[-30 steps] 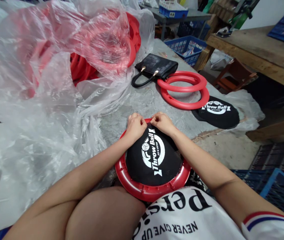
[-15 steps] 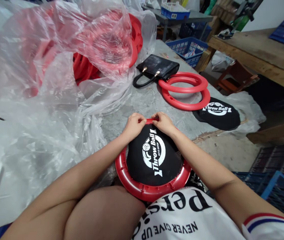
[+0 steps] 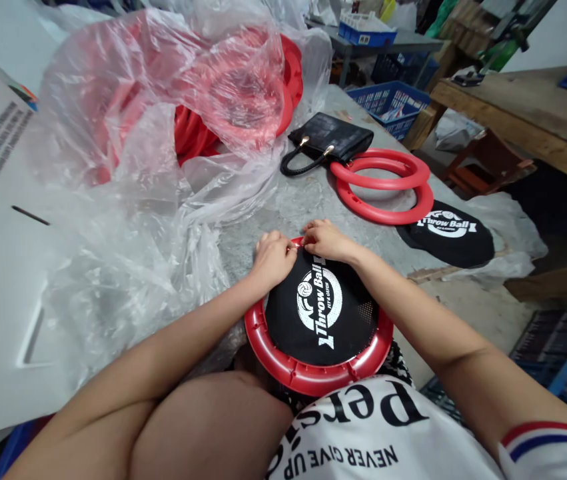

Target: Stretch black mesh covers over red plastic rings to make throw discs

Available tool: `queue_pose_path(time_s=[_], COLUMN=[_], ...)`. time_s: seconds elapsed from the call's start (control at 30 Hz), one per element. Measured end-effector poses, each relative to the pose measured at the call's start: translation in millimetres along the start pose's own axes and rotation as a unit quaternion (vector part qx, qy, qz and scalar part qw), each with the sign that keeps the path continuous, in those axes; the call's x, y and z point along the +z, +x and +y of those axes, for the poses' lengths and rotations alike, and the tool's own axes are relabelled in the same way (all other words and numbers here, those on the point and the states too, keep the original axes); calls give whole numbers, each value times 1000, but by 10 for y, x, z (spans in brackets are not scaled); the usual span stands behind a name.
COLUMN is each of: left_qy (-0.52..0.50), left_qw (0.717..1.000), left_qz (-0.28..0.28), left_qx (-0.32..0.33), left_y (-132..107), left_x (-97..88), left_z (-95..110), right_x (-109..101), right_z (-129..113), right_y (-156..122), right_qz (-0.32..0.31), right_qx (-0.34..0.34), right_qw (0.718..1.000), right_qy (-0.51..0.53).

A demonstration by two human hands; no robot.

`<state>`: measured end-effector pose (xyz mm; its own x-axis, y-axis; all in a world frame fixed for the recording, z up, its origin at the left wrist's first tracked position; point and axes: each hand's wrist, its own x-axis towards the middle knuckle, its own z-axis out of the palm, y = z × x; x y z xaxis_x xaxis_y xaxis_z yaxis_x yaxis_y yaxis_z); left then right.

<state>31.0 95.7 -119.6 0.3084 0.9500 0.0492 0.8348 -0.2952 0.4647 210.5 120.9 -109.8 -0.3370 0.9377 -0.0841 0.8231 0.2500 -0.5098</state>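
A red plastic ring (image 3: 308, 377) rests against my body at the table's near edge, with a black fabric disc (image 3: 320, 308) printed "Throw Ball" stretched over it. My left hand (image 3: 274, 256) and my right hand (image 3: 324, 240) meet at the ring's far rim, fingers curled and pinching the edge of the black fabric there. Both forearms reach in from below.
Two more red rings (image 3: 386, 185) lie stacked on the grey table (image 3: 303, 200), beside a black handbag (image 3: 328, 139) and another black printed disc (image 3: 447, 233). A big clear plastic bag (image 3: 163, 120) full of red rings fills the left. Blue crates (image 3: 388, 100) and a wooden bench (image 3: 518, 127) stand behind.
My hands stay pinched at the ring's far rim with small finger shifts. The camera has swung slightly left, so everything sits further right in view.
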Motion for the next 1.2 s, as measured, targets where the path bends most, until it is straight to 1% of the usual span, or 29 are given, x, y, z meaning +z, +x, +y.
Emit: queue_pose_path(time_s=[0.07,0.13,0.23,0.33,0.43,0.57,0.77,1.03,1.2], left_qy=[4,-4,-21,-37,-57,-80,-110,-112,-110], left_qw=[1000,1000,1000,999,998,997,994,994,994], left_qz=[6,9,-7,-20,-10,-6,4,15,22], left_qx=[4,12,10,-8,-17,-19,-11,-15,-19], left_y=[50,99,147,157,153,159,170,163,166], left_x=[5,22,64,97,104,99,113,116,117], left_z=[27,45,56,51,38,13,-26,-28,-26], right_x=[-1,15,46,65,70,75,87,112,133], right_z=[37,95,171,200,202,203,193,212,220], right_y=[50,59,30,11,19,30,12,12,18], right_qz=[-10,-9,3,16,16,5,15,35,41], right_qx=[4,12,17,6,-3,-8,-7,-21,-14], right_qw=[999,995,987,987,989,990,992,992,993], right_qy=[39,102,159,157,148,138,126,118,108])
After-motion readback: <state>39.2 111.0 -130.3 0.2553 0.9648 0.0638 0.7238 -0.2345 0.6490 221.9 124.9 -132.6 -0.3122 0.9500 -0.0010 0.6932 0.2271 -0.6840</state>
